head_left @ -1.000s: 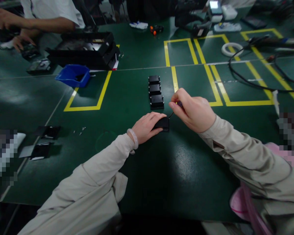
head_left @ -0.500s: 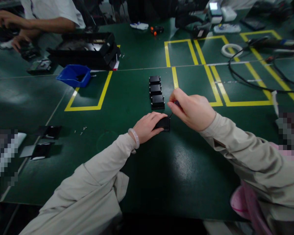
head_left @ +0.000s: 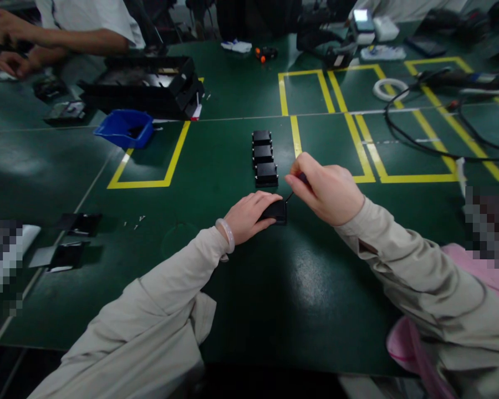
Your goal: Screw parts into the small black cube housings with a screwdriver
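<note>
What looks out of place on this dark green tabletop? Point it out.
A few tiny silvery screw-like pieces lie scattered left of the bare left hand, outside any container. The blue plastic bin overlaps a yellow tape line. Nothing else stands out.

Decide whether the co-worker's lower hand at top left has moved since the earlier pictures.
Yes: the co-worker's lower hand has shifted toward the picture's left edge, farther from the black container.
</note>
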### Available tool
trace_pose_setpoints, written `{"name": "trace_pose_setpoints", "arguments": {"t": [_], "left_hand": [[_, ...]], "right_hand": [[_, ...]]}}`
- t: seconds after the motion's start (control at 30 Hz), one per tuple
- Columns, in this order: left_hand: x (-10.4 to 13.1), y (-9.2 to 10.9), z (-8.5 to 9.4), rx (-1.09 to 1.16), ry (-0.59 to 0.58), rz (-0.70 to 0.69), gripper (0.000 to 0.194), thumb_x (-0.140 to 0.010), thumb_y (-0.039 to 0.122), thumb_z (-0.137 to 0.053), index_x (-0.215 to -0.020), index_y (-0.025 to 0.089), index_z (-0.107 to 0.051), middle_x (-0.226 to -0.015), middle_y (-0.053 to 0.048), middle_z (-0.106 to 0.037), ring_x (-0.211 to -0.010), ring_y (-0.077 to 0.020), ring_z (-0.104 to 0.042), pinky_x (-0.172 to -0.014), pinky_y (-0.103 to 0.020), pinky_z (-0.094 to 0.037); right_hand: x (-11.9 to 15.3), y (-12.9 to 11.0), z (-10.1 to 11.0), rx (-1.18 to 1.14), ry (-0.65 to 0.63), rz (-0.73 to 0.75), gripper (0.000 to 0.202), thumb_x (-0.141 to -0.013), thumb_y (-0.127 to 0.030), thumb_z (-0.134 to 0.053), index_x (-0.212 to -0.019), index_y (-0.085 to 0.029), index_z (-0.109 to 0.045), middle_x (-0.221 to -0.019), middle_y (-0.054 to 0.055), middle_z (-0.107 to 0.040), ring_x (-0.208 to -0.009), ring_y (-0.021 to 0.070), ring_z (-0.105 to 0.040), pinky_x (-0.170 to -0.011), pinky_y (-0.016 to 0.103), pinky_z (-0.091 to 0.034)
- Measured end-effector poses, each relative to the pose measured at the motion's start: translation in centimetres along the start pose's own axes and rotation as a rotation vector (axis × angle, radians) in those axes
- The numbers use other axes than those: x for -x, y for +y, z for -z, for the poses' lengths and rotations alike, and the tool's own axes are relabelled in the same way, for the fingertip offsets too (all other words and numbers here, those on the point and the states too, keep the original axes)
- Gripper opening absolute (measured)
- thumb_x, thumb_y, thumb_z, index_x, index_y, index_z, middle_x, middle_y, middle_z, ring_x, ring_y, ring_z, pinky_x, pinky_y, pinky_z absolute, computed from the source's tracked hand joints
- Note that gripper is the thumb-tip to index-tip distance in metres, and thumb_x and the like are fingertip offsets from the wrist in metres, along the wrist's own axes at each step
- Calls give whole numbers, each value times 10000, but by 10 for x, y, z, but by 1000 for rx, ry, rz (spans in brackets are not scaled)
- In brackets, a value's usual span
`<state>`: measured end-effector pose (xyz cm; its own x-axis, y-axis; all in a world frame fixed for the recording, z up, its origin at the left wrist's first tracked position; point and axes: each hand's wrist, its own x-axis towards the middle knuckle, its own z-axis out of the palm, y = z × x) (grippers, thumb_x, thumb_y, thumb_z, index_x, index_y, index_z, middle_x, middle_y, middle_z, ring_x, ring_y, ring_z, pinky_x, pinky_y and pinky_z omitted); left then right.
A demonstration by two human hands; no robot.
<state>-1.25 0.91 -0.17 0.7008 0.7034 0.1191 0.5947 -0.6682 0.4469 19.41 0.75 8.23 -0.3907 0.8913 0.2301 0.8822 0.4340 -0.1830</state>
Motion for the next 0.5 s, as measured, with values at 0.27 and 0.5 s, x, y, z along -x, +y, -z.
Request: {"name": "trace_pose_setpoints", "arguments": {"t": [0.27, 0.5], "left_hand": [[-1, 0, 0, 6, -1, 2, 458, -937, 336, -542, -1350, 167, -438, -1314, -119, -532, -1182, -266, -515, -1031, -440, -429], [-1, 0, 0, 15, -1, -3, 455, -938, 345, -539, -1348, 179, -438, -1310, -117, -534, -1176, -266, -519, -1030, -445, -429]], "right_hand": [[1, 3, -2, -46, 9, 17, 293, -957, -379, -383, -1000, -160, -571, -680, 24, -627, -566, 164, -583, -571, 264, -322], [2, 3, -1, -59, -5, 13, 313, -962, -391, -366, -1010, -157, -569, -689, 29, -627, -577, 165, -586, -583, 265, -336]]}}
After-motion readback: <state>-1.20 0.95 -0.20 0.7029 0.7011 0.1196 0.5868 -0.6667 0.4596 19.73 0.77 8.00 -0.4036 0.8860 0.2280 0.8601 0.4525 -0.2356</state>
